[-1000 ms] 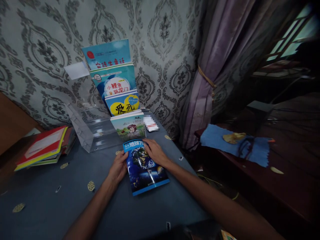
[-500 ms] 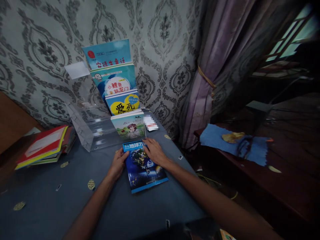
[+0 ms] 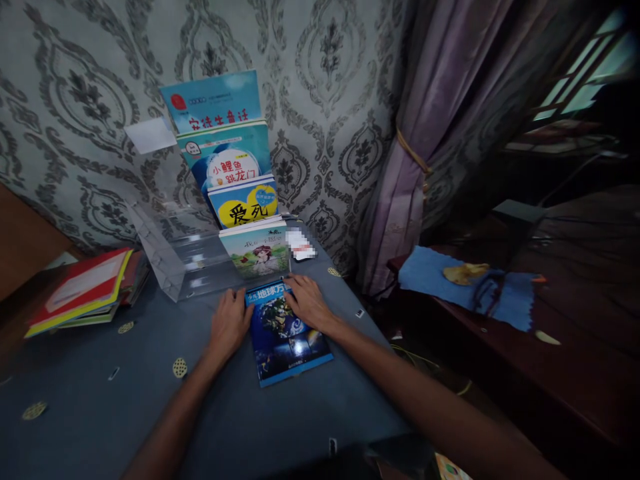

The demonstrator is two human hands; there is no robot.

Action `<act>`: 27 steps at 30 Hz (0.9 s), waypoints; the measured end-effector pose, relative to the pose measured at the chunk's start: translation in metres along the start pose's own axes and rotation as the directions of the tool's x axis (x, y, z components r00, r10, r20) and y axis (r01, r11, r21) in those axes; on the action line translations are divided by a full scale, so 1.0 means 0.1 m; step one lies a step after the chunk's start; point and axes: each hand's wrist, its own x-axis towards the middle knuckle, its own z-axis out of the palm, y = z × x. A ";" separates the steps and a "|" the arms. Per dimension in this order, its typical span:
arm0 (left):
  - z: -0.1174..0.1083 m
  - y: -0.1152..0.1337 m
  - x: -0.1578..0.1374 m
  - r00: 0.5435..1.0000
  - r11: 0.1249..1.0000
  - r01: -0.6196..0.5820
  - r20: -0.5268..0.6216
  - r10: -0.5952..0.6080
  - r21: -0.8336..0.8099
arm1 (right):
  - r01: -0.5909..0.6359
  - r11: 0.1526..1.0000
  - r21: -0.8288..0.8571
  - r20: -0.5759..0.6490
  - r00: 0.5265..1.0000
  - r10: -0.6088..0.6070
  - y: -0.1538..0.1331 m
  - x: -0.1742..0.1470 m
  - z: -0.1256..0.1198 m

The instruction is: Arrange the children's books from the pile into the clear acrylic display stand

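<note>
A blue book (image 3: 285,343) with a picture of the earth on its cover lies on the table before me. My left hand (image 3: 231,323) rests flat along its left edge, fingers stretched out and the thumb at the cover's side. Over the upper right part of the book lies my right hand (image 3: 311,305), its fingers extended and apart, the thumb on the cover. Just behind, a clear plastic book stand (image 3: 170,273) holds several books in tiers. Its lowest one is a green book (image 3: 257,257) with a drawn girl. Above that are a yellow-and-blue book (image 3: 245,203) and two teal ones.
A pile of folders (image 3: 83,287) with a red one on top lies at the left. A white card (image 3: 300,245), partly blurred out, is beside the stand. To the right, a dark red surface (image 3: 500,353) bears a blue cloth (image 3: 425,273). A tied purple curtain (image 3: 405,187) hangs behind.
My left hand has loosened and flattened onto the table beside the book, its fingers now straighter. The right hand has barely moved. The view has shifted slightly.
</note>
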 end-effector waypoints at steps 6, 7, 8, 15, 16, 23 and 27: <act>0.26 0.24 0.07 0.963 0.961 -0.270 0.011 0.271 -0.060 | 0.010 1.000 0.028 -0.001 1.000 -0.010 0.02 0.00 0.01; 0.31 0.27 0.09 0.955 0.953 -0.295 0.023 0.297 -0.073 | 0.010 0.999 0.032 -0.008 1.000 -0.010 0.03 0.00 0.03; 0.36 0.30 0.11 0.947 0.946 -0.314 0.041 0.318 -0.080 | 0.012 0.999 0.034 -0.015 1.000 -0.011 0.04 0.00 0.04; 0.47 0.39 0.17 0.926 0.934 -0.351 0.119 0.357 -0.070 | 0.034 0.999 0.010 -0.015 0.999 -0.034 0.03 0.01 0.02; 0.46 0.40 0.16 0.926 0.932 -0.354 0.114 0.361 -0.072 | 0.032 0.999 0.004 -0.007 0.999 -0.032 0.02 0.00 0.01; 0.45 0.41 0.14 0.927 0.932 -0.360 0.090 0.363 -0.054 | 0.012 1.000 0.008 0.028 1.000 -0.012 0.01 0.00 -0.05; 0.45 0.43 0.14 0.931 0.936 -0.350 0.097 0.353 -0.047 | 0.025 1.000 0.000 0.029 0.999 -0.025 0.02 -0.03 -0.01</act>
